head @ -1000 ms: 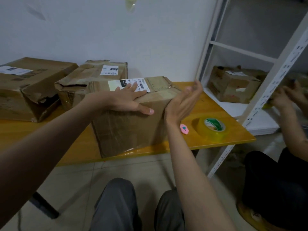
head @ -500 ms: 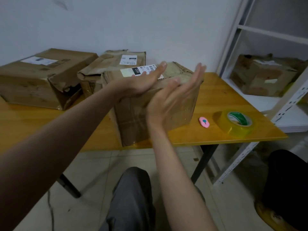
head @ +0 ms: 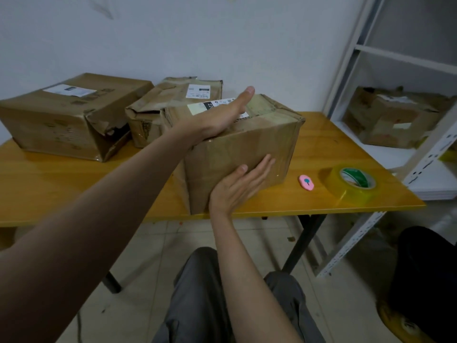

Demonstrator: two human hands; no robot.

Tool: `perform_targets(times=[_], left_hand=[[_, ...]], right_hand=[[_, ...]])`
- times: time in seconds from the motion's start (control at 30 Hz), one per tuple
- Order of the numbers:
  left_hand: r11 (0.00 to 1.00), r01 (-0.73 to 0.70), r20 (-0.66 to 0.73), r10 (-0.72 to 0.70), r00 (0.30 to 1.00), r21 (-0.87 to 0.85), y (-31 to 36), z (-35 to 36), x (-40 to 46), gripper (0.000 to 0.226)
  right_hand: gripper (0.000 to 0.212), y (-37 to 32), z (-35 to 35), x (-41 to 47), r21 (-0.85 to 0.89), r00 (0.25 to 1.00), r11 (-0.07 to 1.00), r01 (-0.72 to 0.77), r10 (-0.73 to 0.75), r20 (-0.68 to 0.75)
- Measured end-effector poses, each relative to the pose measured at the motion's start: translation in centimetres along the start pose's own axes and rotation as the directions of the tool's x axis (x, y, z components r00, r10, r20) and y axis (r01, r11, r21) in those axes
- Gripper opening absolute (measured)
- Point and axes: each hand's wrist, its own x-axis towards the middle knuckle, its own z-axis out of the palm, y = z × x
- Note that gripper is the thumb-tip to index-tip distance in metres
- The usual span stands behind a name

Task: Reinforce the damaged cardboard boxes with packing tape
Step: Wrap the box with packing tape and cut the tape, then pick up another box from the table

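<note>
Fingers (head: 243,101) of left hand (head: 217,120) hide box (head: 247,149) label.

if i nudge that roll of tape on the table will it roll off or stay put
The tape roll lies flat on its side near the table edge, so it would probably slide rather than roll. The glossy tabletop may let it skid easily. Tipped onto its rim, it could likely roll off the close edge.

Brown cardboard boxes (head: 242,149) with white labels, 1 label black-banded, orange-yellow wooden table (head: 74,189), yellowish clear tape roll (head: 350,184) with green-and-white core, pink cutter (head: 306,182) with teal dot, white shelving (head: 385,134), grey trousers (head: 197,298)
</note>
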Motion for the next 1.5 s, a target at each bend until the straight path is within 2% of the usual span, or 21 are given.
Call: perform_targets(times=[0.1, 0.17, 0.23, 0.3, 0.33, 0.4, 0.43, 0.47, 0.53, 0.63, 0.73, 0.8, 0.93, 1.0, 1.07, 1.13, 1.2, 1.3, 1.37, 1.4, 1.5], left_hand=[[0.978, -0.158, -0.284, 0.114, 0.952, -0.138, -0.3, -1.2, -0.8, 0.061], [0.985, -0.163, -0.538, 0.113, 0.836, -0.047, -2.0, -2.8, -1.3, 0.043], [0.999, -0.028, -0.7, 0.039, 0.713, 0.028, -4.4, -4.0, -1.6, 0.032], [0.998, 0.022, -0.762, -0.055, 0.645, -0.053, -6.1, -4.0, -1.4, 0.037], [0.992, 0.033, -0.759, -0.117, 0.64, -0.124, -6.6, -3.6, -1.1, 0.042], [0.957, 0.058, -0.72, -0.254, 0.646, -0.285, -6.4, -2.2, -0.1, 0.052], [0.938, 0.082, -0.7, -0.308, 0.644, -0.336, -6.0, -1.5, 0.6, 0.055], [0.934, 0.127, -0.677, -0.331, 0.658, -0.334, -4.9, -0.5, 0.6, 0.057], [0.963, 0.166, -0.661, -0.267, 0.701, -0.213, -3.0, 1.6, 0.8, 0.055], [0.993, 0.037, -0.62, -0.098, 0.779, -0.11, -1.8, 4.8, 1.8, 0.045], [0.998, -0.063, -0.537, 0.041, 0.842, -0.023, -0.9, 6.3, 4.2, 0.052], [0.996, -0.09, -0.506, 0.081, 0.859, 0.008, -0.3, 6.5, 6.0, 0.057], [0.989, -0.079, -0.475, 0.129, 0.871, 0.124, -0.5, 5.6, 9.6, 0.062], [0.978, -0.098, -0.412, 0.168, 0.896, 0.184, -1.0, 4.7, 10.7, 0.069], [0.96, -0.118, -0.382, 0.212, 0.9, 0.256, -2.1, 3.1, 11.7, 0.075], [0.925, -0.039, -0.481, 0.233, 0.845, 0.379, -4.0, 0.5, 12.4, 0.072], [0.897, 0.179, -0.606, 0.116, 0.787, 0.405, -7.4, -3.3, 13.2, 0.071], [0.827, 0.488, -0.674, -0.194, 0.713, 0.278, -13.4, -9.2, 12.9, 0.08], [0.815, 0.557, -0.663, -0.329, 0.672, 0.161, -16.0, -11.6, 11.7, 0.083], [0.819, 0.563, -0.654, -0.368, 0.661, 0.108, -16.7, -12.2, 11.1, 0.082], [0.866, 0.5, -0.655, -0.375, 0.656, 0.004, -18.3, -11.8, 10.5, 0.075]], right_hand=[[0.058, 1.2, -0.8, 1.9, -0.024, 0.97, 0.983, -0.182, 0.183, 0.161], [0.059, 0.5, -1.9, 4.0, 0.024, 0.939, 0.964, -0.267, 0.254, 0.234], [0.055, -1.2, -3.2, 5.2, 0.123, 0.93, 0.956, -0.267, 0.222, 0.293], [0.051, -3.3, -5.1, 5.1, 0.18, 0.899, 0.969, -0.172, 0.079, 0.431], [0.058, -4.2, -6.2, 4.8, 0.187, 0.84, 0.976, -0.114, -0.006, 0.542], [0.086, -5.1, -7.6, 4.8, 0.14, 0.636, 0.99, -0.026, -0.092, 0.766], [0.1, -5.2, -8.0, 5.2, 0.099, 0.56, 0.995, 0.019, -0.093, 0.823], [0.11, -5.1, -8.2, 6.0, 0.061, 0.532, 0.996, 0.069, -0.088, 0.842], [0.117, -4.4, -8.3, 8.7, 0.007, 0.569, 0.993, 0.114, -0.071, 0.819], [0.113, -2.9, -8.2, 14.2, -0.039, 0.63, 0.992, 0.122, -0.047, 0.775], [0.11, -0.6, -6.8, 19.0, -0.064, 0.669, 0.992, 0.107, -0.025, 0.743], [0.109, 0.5, -5.2, 21.4, -0.078, 0.674, 0.992, 0.099, -0.009, 0.739], [0.098, 1.4, -1.4, 25.5, -0.083, 0.627, 0.993, 0.082, 0.013, 0.779], [0.092, 1.6, 0.5, 26.9, -0.107, 0.604, 0.991, 0.081, 0.036, 0.796], [0.086, 1.8, 2.3, 28.0, -0.155, 0.643, 0.984, 0.086, 0.064, 0.763], [0.082, 2.1, 3.7, 28.3, -0.236, 0.737, 0.962, 0.134, 0.062, 0.673], [0.081, 2.2, 4.5, 27.3, -0.288, 0.788, 0.93, 0.231, -0.005, 0.615], [0.074, 2.1, 5.9, 24.5, -0.281, 0.734, 0.799, 0.532, -0.269, 0.624], [0.07, 1.9, 7.3, 23.0, -0.302, 0.66, 0.661, 0.687, -0.393, 0.641], [0.069, 1.6, 8.0, 22.4, -0.292, 0.634, 0.63, 0.719, -0.423, 0.647], [0.073, 1.1, 9.9, 20.6, -0.214, 0.597, 0.648, 0.731, -0.455, 0.661]])
